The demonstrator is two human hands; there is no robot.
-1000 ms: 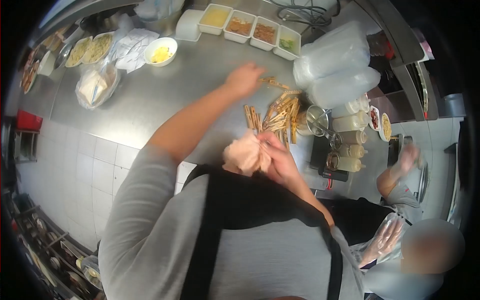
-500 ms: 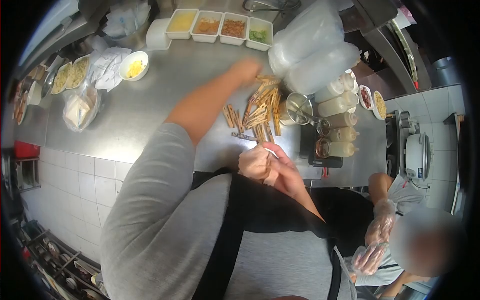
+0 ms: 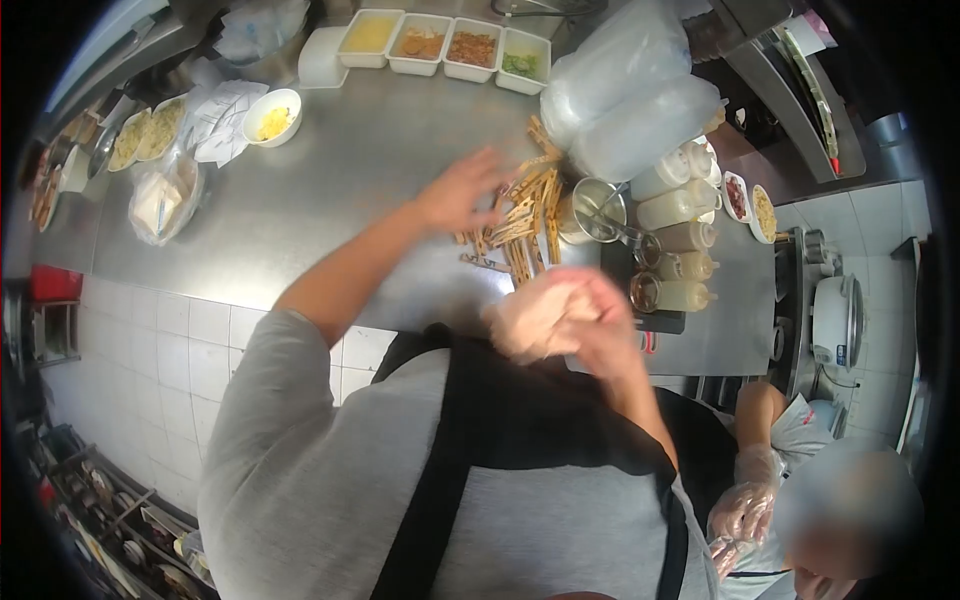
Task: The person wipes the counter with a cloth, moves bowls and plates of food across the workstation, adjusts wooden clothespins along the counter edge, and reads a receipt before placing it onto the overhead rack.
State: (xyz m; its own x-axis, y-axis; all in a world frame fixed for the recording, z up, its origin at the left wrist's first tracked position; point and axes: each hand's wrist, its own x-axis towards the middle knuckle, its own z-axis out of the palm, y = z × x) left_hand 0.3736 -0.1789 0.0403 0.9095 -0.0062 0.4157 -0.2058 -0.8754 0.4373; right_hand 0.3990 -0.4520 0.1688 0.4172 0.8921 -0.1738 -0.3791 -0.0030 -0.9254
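Note:
Fingers spread and a little blurred, my left hand point(image 3: 460, 195) hovers over the left side of a loose pile of wooden clothespins point(image 3: 535, 215) on the metal counter. I see nothing held in it. Near my apron, my right hand point(image 3: 612, 345) grips a crumpled pale pink cloth point(image 3: 533, 320), close to the near end of the pile. Its fingertips are pressed into the cloth and blurred. One clothespin point(image 3: 484, 262) lies at the pile's near left edge.
A metal container point(image 3: 597, 212) with utensils and several squeeze bottles point(image 3: 680, 208) stand right of the pile. Clear plastic bags point(image 3: 640, 110) lie behind. White food tubs point(image 3: 418, 45) line the back. A gloved co-worker's hand point(image 3: 742, 512) is at the lower right.
My left hand has come back from the pile's far end toward me, its fingers now spread. My right hand and the cloth have shifted slightly to the right. The co-worker's gloved hands moved lower.

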